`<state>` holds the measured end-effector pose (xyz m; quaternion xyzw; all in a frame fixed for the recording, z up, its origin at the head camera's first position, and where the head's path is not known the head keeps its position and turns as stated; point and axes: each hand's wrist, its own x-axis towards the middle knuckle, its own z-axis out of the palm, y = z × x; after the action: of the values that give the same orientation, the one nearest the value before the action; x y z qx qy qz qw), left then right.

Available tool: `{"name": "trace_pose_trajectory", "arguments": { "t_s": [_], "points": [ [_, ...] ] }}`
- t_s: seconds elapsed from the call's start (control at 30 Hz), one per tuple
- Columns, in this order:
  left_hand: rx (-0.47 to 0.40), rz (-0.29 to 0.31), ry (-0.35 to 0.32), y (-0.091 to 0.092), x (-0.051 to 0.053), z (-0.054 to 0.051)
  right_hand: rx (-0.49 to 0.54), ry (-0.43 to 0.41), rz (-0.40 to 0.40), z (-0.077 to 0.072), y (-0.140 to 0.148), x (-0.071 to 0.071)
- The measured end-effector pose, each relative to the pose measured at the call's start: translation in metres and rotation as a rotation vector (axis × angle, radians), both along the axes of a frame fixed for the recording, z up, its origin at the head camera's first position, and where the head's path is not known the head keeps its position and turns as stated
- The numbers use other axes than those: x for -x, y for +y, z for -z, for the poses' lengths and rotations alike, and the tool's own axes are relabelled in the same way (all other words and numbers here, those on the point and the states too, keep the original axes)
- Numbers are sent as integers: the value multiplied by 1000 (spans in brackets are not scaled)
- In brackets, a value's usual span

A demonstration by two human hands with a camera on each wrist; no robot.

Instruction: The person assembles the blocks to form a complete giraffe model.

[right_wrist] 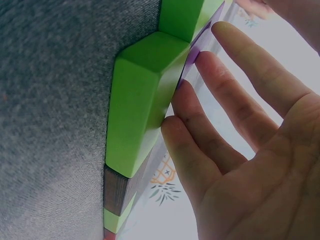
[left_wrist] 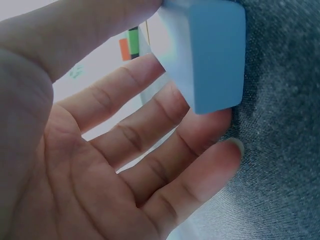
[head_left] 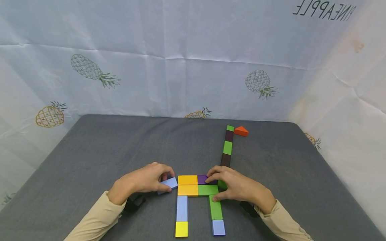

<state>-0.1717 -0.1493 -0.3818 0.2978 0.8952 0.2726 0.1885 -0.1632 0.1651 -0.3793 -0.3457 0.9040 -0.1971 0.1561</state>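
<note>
My left hand (head_left: 146, 177) pinches a light blue rectangular block (head_left: 170, 182) between thumb and fingers. The block is tilted, its right end close to the left side of the yellow-orange blocks (head_left: 187, 180). In the left wrist view the blue block (left_wrist: 218, 57) sits low over the grey cloth. My right hand (head_left: 239, 184) lies over the right part of the layout, fingertips on the purple block (head_left: 201, 179) and thumb at a green block (head_left: 215, 209). Its fingers are fairly straight. Another green block (right_wrist: 137, 110) shows beside the fingertips in the right wrist view, partly hidden from the head view.
A column of dark brown (head_left: 226, 160) and green blocks runs away toward an orange triangular block (head_left: 241, 131). Two legs extend nearer: light blue (head_left: 182, 208) above yellow (head_left: 181, 229), and green above light blue (head_left: 218, 227). A pineapple-print curtain (head_left: 181, 83) hangs behind the grey table (head_left: 105, 144).
</note>
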Motion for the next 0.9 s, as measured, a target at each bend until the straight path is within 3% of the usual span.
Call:
{"name": "trace_pose_trajectory", "arguments": {
  "t_s": [0.7, 0.9],
  "points": [
    [10, 10, 33, -1, 0, 1, 0, -4, 2, 0, 0, 0],
    [43, 5, 85, -2, 1, 0, 10, 24, -9, 1, 1, 1]
  ]
}}
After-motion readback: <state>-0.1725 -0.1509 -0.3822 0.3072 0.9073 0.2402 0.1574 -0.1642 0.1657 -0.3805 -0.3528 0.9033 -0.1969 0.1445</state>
